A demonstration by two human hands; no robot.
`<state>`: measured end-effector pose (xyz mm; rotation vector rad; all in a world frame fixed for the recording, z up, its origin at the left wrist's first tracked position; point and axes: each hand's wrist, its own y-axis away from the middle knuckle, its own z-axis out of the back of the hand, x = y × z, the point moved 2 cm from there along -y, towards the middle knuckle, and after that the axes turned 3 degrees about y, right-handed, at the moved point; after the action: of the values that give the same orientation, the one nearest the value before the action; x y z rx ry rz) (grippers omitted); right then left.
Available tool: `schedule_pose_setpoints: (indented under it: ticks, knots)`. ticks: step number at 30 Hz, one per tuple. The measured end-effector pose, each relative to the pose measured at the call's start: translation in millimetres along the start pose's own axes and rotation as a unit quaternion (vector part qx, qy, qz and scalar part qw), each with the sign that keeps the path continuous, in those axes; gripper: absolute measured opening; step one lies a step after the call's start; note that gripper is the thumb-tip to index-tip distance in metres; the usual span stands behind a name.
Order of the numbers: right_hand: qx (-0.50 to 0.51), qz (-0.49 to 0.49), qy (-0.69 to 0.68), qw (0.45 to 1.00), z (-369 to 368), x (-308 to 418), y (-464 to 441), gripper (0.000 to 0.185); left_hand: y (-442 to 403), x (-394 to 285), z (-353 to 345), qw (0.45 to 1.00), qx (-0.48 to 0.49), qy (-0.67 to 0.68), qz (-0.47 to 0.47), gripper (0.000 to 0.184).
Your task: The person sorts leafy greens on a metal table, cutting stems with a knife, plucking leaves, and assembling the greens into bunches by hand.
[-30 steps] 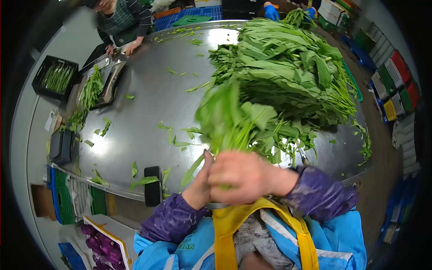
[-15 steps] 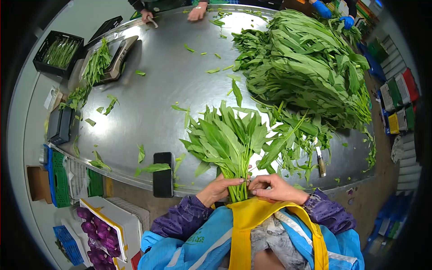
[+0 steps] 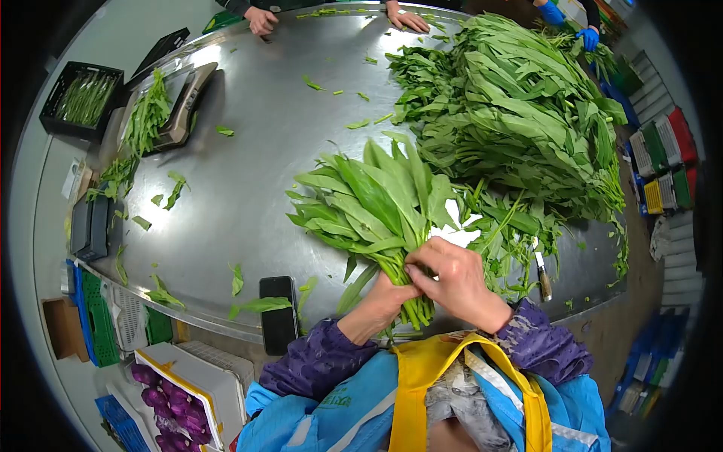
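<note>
A bunch of water spinach (image 3: 376, 200) is gathered above the near edge of the metal table, leaves pointing away from me and cut stems toward me. My left hand (image 3: 380, 305) is wrapped round the stems from the left. On the right side of the bunch, my right hand (image 3: 459, 277) is closed with thumb and fingertips pinched at the stems; its finger ends are partly hidden. Right of my hands lie loose leaves (image 3: 501, 226) and a knife (image 3: 543, 277) with a wooden handle. A phone (image 3: 279, 313) rests at the table edge, left of my left hand.
A large heap of water spinach (image 3: 520, 113) covers the table's right side. Greens lie on a scale (image 3: 184, 113) at left, near a black crate (image 3: 56, 124). Across the table are a co-worker's bare hands (image 3: 407, 18) and another's blue gloves (image 3: 590, 38).
The bunch has been raised and tilted left. My right hand has moved from beside the stem ends up onto the stems. Across the table, the co-worker's bare hands have shifted right.
</note>
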<state>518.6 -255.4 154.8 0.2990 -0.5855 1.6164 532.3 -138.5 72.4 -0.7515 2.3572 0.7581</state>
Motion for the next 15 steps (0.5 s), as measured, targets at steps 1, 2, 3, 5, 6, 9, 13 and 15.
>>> schedule_pose_setpoints:
  ticks: [1, 2, 3, 5, 6, 9, 13, 15]
  knots:
    - [0.002, -0.005, 0.002, 1.000, -1, -3, -1, 0.011, -1, -1, 2, 1.000, 0.002, 0.003, 0.005, 0.042]
    - [0.014, -0.038, -0.018, 0.999, -3, -8, -2, 0.012, -1, -3, 3, 0.999, 0.009, 0.028, 0.015, 0.042]
    - [0.025, -0.070, -0.040, 0.996, -5, -11, -2, 0.014, -1, -3, 3, 0.998, 0.015, 0.053, 0.025, 0.043]
    - [0.039, -0.083, -0.046, 0.995, -8, -14, -3, 0.015, -4, 0, 6, 0.998, 0.016, 0.050, 0.028, 0.044]
    - [0.029, -0.076, -0.052, 0.995, -9, -14, -4, 0.014, -6, 0, 6, 0.998, 0.018, 0.054, 0.027, 0.045]
    - [0.019, -0.064, -0.052, 0.996, -11, -13, -8, 0.013, -9, 2, 6, 0.999, 0.019, 0.044, 0.018, 0.045]
    - [0.014, -0.019, 0.002, 1.000, -10, -10, -9, 0.011, -11, 3, 7, 0.999, 0.023, -0.027, -0.006, 0.043]
    - [0.024, -0.021, 0.000, 0.999, -10, -9, -8, 0.011, -13, 4, 9, 0.998, 0.013, -0.058, -0.022, 0.042]
